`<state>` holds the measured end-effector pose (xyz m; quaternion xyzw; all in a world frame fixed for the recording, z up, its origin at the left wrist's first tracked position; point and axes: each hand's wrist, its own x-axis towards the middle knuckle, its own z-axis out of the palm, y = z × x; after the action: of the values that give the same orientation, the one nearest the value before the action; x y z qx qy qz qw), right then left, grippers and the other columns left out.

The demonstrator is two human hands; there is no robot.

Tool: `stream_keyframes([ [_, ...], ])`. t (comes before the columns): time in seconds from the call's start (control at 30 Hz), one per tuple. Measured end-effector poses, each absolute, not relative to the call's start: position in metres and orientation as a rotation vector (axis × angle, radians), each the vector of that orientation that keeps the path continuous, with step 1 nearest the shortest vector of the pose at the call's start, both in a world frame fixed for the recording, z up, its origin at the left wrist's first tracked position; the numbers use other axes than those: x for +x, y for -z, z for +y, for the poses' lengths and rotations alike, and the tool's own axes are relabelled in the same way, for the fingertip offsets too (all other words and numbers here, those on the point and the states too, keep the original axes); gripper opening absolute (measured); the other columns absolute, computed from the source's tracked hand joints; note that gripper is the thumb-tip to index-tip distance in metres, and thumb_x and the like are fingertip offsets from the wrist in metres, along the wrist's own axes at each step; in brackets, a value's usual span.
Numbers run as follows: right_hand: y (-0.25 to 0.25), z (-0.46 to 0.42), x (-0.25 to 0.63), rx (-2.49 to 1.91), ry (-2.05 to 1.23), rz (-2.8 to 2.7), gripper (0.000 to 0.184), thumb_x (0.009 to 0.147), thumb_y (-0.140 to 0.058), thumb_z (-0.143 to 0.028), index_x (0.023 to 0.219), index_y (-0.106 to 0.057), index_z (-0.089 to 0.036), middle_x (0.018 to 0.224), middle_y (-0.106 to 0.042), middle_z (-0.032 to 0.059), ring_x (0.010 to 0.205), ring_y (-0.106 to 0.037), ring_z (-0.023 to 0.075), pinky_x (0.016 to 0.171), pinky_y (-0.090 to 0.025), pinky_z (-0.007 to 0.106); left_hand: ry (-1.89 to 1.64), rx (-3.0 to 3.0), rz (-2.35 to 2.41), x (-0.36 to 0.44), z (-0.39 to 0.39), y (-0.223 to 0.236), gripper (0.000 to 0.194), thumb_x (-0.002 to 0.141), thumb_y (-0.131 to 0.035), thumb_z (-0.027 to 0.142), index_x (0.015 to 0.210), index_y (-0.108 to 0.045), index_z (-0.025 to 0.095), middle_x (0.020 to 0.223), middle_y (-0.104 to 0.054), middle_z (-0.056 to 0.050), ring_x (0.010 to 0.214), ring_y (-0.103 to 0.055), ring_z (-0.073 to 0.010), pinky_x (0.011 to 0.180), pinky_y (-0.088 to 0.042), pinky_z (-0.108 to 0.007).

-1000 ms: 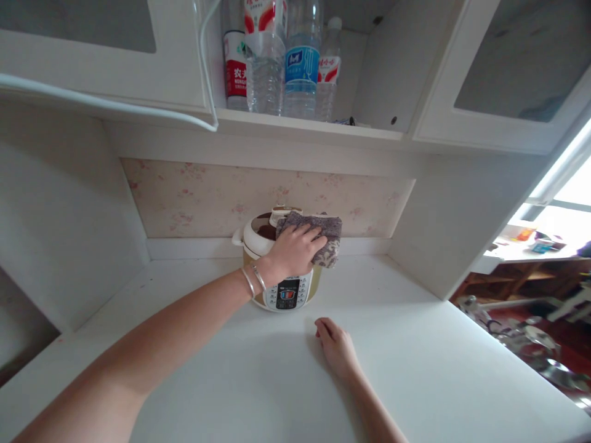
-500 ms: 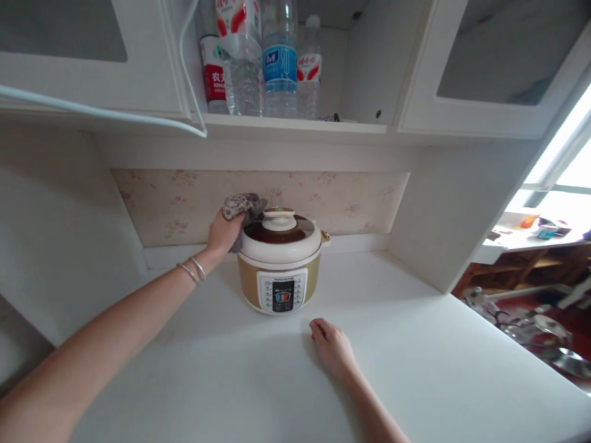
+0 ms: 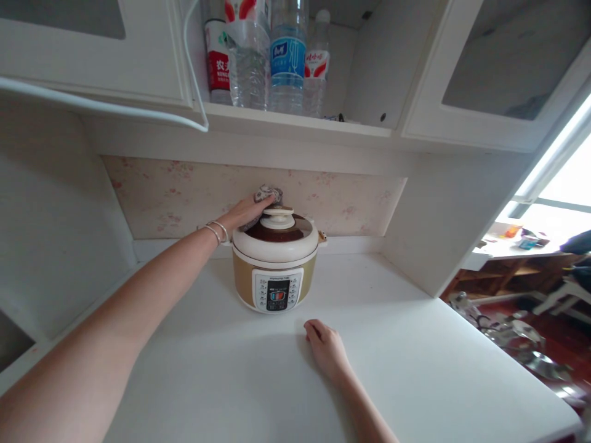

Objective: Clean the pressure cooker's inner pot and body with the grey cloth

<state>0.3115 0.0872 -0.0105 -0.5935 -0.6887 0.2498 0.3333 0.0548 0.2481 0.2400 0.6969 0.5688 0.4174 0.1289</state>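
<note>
A gold and white electric cooker stands on the white counter near the back wall. My left hand reaches behind its lid and presses a grey patterned cloth against the lid's back edge, fingers closed on the cloth. Two bangles circle that wrist. My right hand rests on the counter in front of the cooker, fingers curled under, with nothing seen in it.
Several water bottles stand on the open shelf above. White cabinet doors hang left and right of it. A white cable runs under the left cabinet. Metal cookware lies low at the right.
My left hand has carried the cloth from the lid's top right, round the cooker's left side, to the back of the lid. My right hand has stayed on the counter.
</note>
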Motion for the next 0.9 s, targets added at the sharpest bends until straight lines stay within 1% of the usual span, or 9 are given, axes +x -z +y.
stream_keyframes([
  [0.1, 0.012, 0.088, 0.311, -1.55, -0.649, -1.816, 0.033, 0.091, -0.035, -0.039, 0.075, -0.06, -0.024, 0.069, -0.064, -0.0005, 0.067, -0.057, 0.0158, 0.062, -0.034, 0.024, -1.175, 2.058, 1.757, 0.046, 0.227, -0.229, 0.067, 0.08, -0.039, 0.072, 0.124, -0.059, 0.026, 0.124, -0.062, -0.006, 0.116, -0.055, -0.0313, 0.096, -0.041, -0.04],
  [0.23, 0.013, 0.089, 0.308, -1.592, -0.633, -1.837, 0.033, 0.091, -0.034, -0.04, 0.076, -0.06, -0.025, 0.07, -0.064, -0.0009, 0.067, -0.057, 0.0161, 0.061, -0.033, 0.024, -1.222, 2.126, 1.965, 0.05, 0.185, -0.203, 0.063, 0.084, -0.039, 0.066, 0.126, -0.055, 0.021, 0.121, -0.063, -0.01, 0.113, -0.056, -0.0319, 0.094, -0.042, -0.042],
  [0.3, 0.013, 0.089, 0.307, -1.619, -0.619, -1.846, 0.032, 0.091, -0.035, -0.04, 0.077, -0.06, -0.026, 0.071, -0.065, -0.0009, 0.067, -0.057, 0.0164, 0.06, -0.033, 0.024, -1.293, 2.302, 1.964, 0.061, 0.162, -0.187, 0.058, 0.087, -0.039, 0.059, 0.127, -0.052, 0.02, 0.128, -0.058, -0.01, 0.12, -0.05, -0.0302, 0.099, -0.038, -0.043],
  [0.37, 0.012, 0.089, 0.306, -1.632, -0.603, -1.853, 0.032, 0.091, -0.035, -0.041, 0.077, -0.061, -0.026, 0.072, -0.065, -0.0007, 0.067, -0.057, 0.0166, 0.06, -0.033, 0.024, -1.341, 2.486, 1.942, 0.078, 0.142, -0.175, 0.056, 0.087, -0.042, 0.054, 0.131, -0.048, 0.02, 0.137, -0.051, -0.009, 0.13, -0.039, -0.0292, 0.107, -0.029, -0.045],
  [0.47, 0.013, 0.089, 0.305, -1.618, -0.594, -1.851, 0.033, 0.091, -0.035, -0.041, 0.077, -0.061, -0.026, 0.072, -0.065, -0.0006, 0.067, -0.058, 0.0168, 0.061, -0.035, 0.024, -1.254, 2.76, 1.817, 0.105, 0.124, -0.167, 0.055, 0.085, -0.048, 0.052, 0.133, -0.047, 0.023, 0.142, -0.045, -0.007, 0.135, -0.031, -0.0288, 0.112, -0.019, -0.049],
  [0.67, 0.016, 0.083, 0.306, -1.545, -0.621, -1.651, 0.038, 0.091, -0.034, -0.046, 0.084, -0.063, -0.023, 0.071, -0.065, 0.0014, 0.066, -0.058, 0.0171, 0.062, -0.04, 0.026, -1.046, 2.955, 1.581, 0.152, 0.132, -0.178, 0.062, 0.078, -0.055, 0.057, 0.131, -0.049, 0.024, 0.14, -0.047, -0.008, 0.133, -0.031, -0.0316, 0.11, -0.018, -0.053],
  [0.73, 0.003, 0.079, 0.305, -1.501, -0.55, -1.461, 0.039, 0.091, -0.034, -0.047, 0.093, -0.063, -0.021, 0.079, -0.067, 0.0044, 0.071, -0.06, 0.0176, 0.065, -0.044, 0.026, -1.015, 2.916, 1.542, 0.158, 0.137, -0.183, 0.069, 0.075, -0.054, 0.064, 0.13, -0.05, 0.023, 0.141, -0.046, -0.01, 0.134, -0.031, -0.0333, 0.11, -0.018, -0.056],
  [0.8, -0.025, 0.076, 0.3, -1.39, -0.379, -1.326, 0.036, 0.091, -0.037, -0.045, 0.102, -0.061, -0.02, 0.094, -0.066, 0.0082, 0.083, -0.061, 0.0187, 0.074, -0.046, 0.028, -0.994, 2.849, 1.462, 0.159, 0.139, -0.187, 0.07, 0.076, -0.05, 0.067, 0.129, -0.051, 0.022, 0.143, -0.043, -0.01, 0.135, -0.029, -0.0331, 0.11, -0.016, -0.057],
  [0.9, -0.085, 0.08, 0.281, -1.143, -0.062, -1.326, 0.031, 0.091, -0.041, -0.037, 0.113, -0.055, -0.021, 0.117, -0.058, 0.0117, 0.108, -0.054, 0.0209, 0.09, -0.044, 0.035, -1.069, 2.63, 1.301, 0.153, 0.14, -0.197, 0.054, 0.089, -0.035, 0.056, 0.125, -0.054, 0.02, 0.142, -0.045, -0.008, 0.135, -0.032, -0.0247, 0.113, -0.019, -0.049],
])
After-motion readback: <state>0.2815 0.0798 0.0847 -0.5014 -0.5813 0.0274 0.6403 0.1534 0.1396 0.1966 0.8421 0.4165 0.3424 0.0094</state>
